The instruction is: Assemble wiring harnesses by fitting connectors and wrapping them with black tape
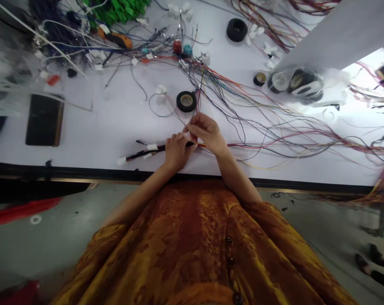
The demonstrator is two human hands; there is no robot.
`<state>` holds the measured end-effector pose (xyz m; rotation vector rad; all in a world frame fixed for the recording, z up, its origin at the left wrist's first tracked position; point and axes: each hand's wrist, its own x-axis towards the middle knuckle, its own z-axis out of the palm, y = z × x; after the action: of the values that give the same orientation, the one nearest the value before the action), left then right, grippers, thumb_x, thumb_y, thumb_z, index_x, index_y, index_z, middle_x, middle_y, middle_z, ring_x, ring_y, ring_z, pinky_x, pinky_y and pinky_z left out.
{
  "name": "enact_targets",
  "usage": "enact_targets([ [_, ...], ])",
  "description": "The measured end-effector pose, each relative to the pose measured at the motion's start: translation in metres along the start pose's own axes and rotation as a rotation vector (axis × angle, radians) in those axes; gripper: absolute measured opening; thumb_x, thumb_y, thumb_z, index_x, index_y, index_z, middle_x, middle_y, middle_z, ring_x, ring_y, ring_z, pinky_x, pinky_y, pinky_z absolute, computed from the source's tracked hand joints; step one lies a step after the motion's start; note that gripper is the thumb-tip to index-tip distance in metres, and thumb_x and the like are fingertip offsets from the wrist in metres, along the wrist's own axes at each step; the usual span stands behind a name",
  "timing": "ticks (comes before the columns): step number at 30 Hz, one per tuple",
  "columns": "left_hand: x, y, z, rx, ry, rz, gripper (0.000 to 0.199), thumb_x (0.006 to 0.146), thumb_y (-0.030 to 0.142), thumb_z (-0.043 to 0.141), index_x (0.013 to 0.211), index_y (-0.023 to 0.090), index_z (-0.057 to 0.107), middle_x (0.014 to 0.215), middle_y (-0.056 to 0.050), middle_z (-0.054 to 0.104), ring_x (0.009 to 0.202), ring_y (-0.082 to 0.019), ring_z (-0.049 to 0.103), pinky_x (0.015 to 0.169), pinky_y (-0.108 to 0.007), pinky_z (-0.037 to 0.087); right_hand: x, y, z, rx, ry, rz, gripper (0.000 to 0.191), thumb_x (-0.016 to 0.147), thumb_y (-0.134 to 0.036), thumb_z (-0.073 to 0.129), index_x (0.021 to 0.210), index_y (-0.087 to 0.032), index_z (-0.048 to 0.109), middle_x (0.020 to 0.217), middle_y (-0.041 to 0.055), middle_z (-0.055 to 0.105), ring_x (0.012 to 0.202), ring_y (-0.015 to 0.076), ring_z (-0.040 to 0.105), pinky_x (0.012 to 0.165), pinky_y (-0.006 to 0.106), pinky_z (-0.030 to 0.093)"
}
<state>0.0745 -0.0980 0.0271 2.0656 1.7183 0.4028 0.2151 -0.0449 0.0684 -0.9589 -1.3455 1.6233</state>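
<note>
Far left of the black tape roll (186, 101), what's lying on the surface (115, 127)?

A dark rectangular slab (45, 120) with a brown edge. I can't tell what it is.

And just below the roll?

A black-sleeved wire harness (147, 152), lying roughly level, with white tags (152, 147) on its left stretch.

Who's got hold of it?

Both hands. The left hand (176, 151) is closed around the sleeved bundle, and the right hand (207, 133) sits just beyond it, pinching narrowly at the harness, its fingertips almost meeting the left's.

What's right of the roll?

Loose coloured wires (274, 142) spread across the surface, with a small tape roll (260, 79) above them and, beside that, a clear plastic bag (295, 84) holding more dark rolls.
</note>
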Motion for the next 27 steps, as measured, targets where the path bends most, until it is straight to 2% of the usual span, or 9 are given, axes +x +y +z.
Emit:
enact_targets([
  [3,0.005,-0.002,0.010,-0.021,0.025,-0.085,0.016,0.097,0.026,0.055,0.097,0.014,0.066,0.105,-0.012,0.067,0.109,-0.026,0.056,0.094,-0.043,0.038,-0.012,-0.009,0.014,-0.066,-0.276,-0.034,0.020,0.085,-0.034,0.070,0.085,-0.019,0.057,0.075,-0.0026,0.060,0.065,0.0084,0.054,0.061,0.021,0.047],
  [5,0.009,-0.001,0.013,-0.022,0.035,-0.117,0.013,0.096,0.022,0.056,0.097,0.015,0.066,0.102,-0.011,0.067,0.106,-0.025,0.057,0.091,-0.043,0.038,-0.020,-0.011,0.014,-0.107,-0.342,-0.049,0.019,0.085,-0.034,0.070,0.083,-0.018,0.060,0.079,-0.0003,0.062,0.072,0.0106,0.056,0.066,0.023,0.049],
  [7,0.012,0.002,0.013,-0.012,0.062,-0.133,0.014,0.095,0.020,0.056,0.100,0.017,0.068,0.103,-0.011,0.069,0.104,-0.027,0.059,0.088,-0.043,0.038,-0.028,-0.008,0.007,-0.129,-0.259,-0.081,0.017,0.085,-0.033,0.070,0.082,-0.018,0.061,0.090,0.0027,0.065,0.080,0.0125,0.059,0.071,0.025,0.050],
  [9,0.015,0.007,0.008,-0.020,0.090,-0.144,0.020,0.096,0.020,0.054,0.107,0.020,0.071,0.106,-0.011,0.070,0.106,-0.030,0.060,0.087,-0.044,0.037,-0.033,-0.001,-0.005,-0.175,-0.061,-0.090,0.014,0.084,-0.031,0.068,0.088,-0.019,0.062,0.100,0.0042,0.066,0.082,0.0127,0.059,0.072,0.026,0.050],
  [12,0.016,0.011,0.000,-0.079,0.073,-0.111,0.029,0.100,0.023,0.050,0.119,0.025,0.071,0.108,-0.009,0.071,0.106,-0.029,0.061,0.089,-0.044,0.037,-0.037,0.016,-0.020,-0.318,0.253,-0.012,0.019,0.081,-0.022,0.061,0.100,-0.019,0.062,0.099,0.0038,0.067,0.073,0.0110,0.057,0.071,0.027,0.050],
  [14,0.016,0.011,-0.004,-0.135,0.047,-0.067,0.028,0.099,0.025,0.054,0.120,0.027,0.071,0.108,-0.007,0.072,0.106,-0.028,0.061,0.090,-0.043,0.037,-0.039,0.027,-0.024,-0.405,0.332,0.034,0.026,0.078,-0.016,0.055,0.103,-0.017,0.063,0.099,0.0043,0.069,0.072,0.0110,0.058,0.074,0.028,0.051],
  [18,0.016,0.005,-0.003,-0.207,0.051,-0.033,0.011,0.092,0.031,0.067,0.097,0.021,0.070,0.102,-0.006,0.072,0.102,-0.026,0.061,0.089,-0.041,0.036,-0.042,0.041,-0.023,-0.439,0.259,-0.015,0.034,0.079,-0.014,0.050,0.110,-0.018,0.063,0.107,0.0058,0.072,0.077,0.0116,0.062,0.075,0.027,0.052],
  [22,0.017,-0.002,0.003,-0.315,0.144,-0.012,0.018,0.096,0.025,0.058,0.079,0.020,0.060,0.086,-0.005,0.067,0.088,-0.021,0.059,0.085,-0.038,0.037,-0.044,0.049,-0.024,-0.546,0.158,-0.121,0.033,0.083,-0.018,0.058,0.116,-0.018,0.061,0.113,0.0079,0.069,0.076,0.0119,0.062,0.069,0.027,0.052],
  [27,0.021,-0.019,-0.004,-0.837,0.135,-0.053,0.018,0.094,0.017,0.057,0.076,0.020,0.057,0.078,-0.002,0.059,0.076,-0.015,0.053,0.079,-0.033,0.040,-0.040,0.061,-0.025,-0.758,0.027,-0.267,0.019,0.086,-0.016,0.060,0.102,-0.015,0.071,0.111,0.0113,0.065,0.098,0.0197,0.063,0.089,0.035,0.054],
])
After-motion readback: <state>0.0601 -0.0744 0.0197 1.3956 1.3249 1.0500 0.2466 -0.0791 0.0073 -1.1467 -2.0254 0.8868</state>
